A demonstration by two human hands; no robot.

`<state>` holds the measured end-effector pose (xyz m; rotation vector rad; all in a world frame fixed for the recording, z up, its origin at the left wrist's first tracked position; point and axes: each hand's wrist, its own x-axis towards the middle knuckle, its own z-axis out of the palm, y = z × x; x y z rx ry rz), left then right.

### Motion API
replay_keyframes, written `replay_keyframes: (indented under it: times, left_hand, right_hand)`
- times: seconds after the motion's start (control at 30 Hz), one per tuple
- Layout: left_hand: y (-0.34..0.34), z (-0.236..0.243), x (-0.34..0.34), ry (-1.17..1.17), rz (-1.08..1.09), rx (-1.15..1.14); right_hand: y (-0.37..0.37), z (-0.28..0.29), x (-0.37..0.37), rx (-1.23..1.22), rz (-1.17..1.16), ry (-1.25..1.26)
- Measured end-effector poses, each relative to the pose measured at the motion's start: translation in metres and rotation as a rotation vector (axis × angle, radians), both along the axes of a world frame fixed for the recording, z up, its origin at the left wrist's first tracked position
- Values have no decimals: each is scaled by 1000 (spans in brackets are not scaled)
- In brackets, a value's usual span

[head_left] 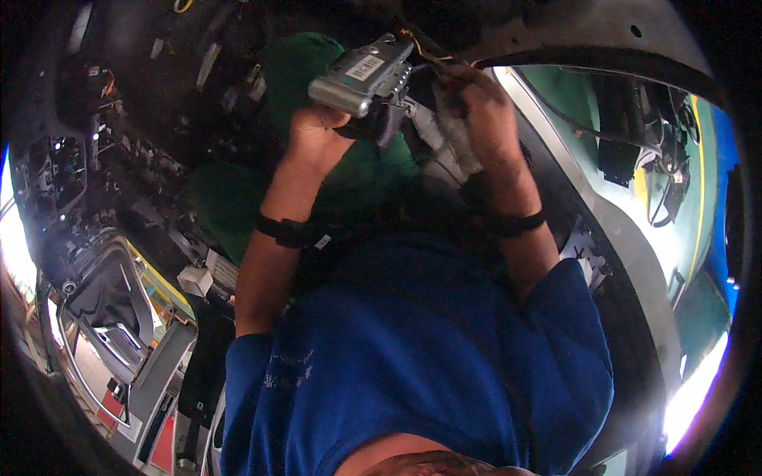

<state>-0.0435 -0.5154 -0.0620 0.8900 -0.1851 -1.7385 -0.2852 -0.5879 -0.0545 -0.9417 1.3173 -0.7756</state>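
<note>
My left hand (316, 131) is closed around the lower end of a silver metal box-shaped module (341, 89), which has a white barcode label and a ribbed side. The module is held up tilted, with a dark part under it. To its right, my right hand (486, 107) has its fingers curled at a dark wiring harness (432, 55), with a few yellowish wires showing near the module's upper end. Motion blurs these fingertips, and the harness end at them is hard to make out.
I am inside a vehicle body. A door opening with a pale sill (556, 143) lies to the right, with a dark pillar (619, 40) above it. Dark exposed interior parts (87, 159) fill the left, and an open door (111, 301) stands lower left. Green cloth (302, 55) lies behind the module.
</note>
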Motion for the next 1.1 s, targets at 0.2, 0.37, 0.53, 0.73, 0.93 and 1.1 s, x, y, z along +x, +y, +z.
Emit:
replay_keyframes:
  times: [0.2,0.37,0.53,0.73,0.93,1.1]
  left_hand:
    - [-8,21,17,153,147,32]
    - [-17,40,22,335,163,-61]
    - [-19,59,17,67,158,-91]
    - [-30,75,25,127,91,-146]
    - [-54,74,45,486,-67,-195]
    - [-83,63,65,514,65,-160]
  right_hand:
    - [-18,29,-45,18,-36,-99]
    - [-8,28,-44,64,176,-8]
    - [12,35,-11,-33,290,-51]
    - [25,61,30,-318,630,-82]
    - [25,83,53,-323,239,141]
    - [17,73,92,-653,499,417]
